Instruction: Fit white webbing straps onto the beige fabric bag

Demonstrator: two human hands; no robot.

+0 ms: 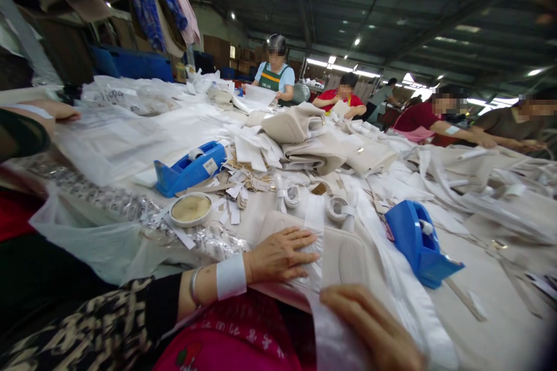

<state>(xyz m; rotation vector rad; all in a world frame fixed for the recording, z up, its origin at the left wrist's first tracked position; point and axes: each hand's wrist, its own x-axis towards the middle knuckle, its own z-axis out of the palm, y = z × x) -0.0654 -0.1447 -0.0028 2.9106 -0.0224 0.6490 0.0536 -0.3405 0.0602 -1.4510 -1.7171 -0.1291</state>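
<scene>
Left hand (pixel 278 256): flat, fingers spread, resting on the clear plastic film (pixel 310 261); wrist wears a white band (pixel 231 276)
Right hand (pixel 369 324): cut off by the lower frame edge; fingers lie on the white strip (pixel 337 339); thumb hidden, so any grip is hard to tell
Hands: apart, near each other
Beige padded panel (pixel 343 261): directly before the person, beneath both film and strip; its outline is partly covered
Nearby: blue tape dispenser (pixel 422 243), just right of the panel; co-worker's forearm (pixel 47 109), cut off at the left edge

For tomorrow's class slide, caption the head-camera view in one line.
Left hand rests on a beige padded panel; right hand holds a white plastic strip; blue tape dispensers nearby.
</scene>
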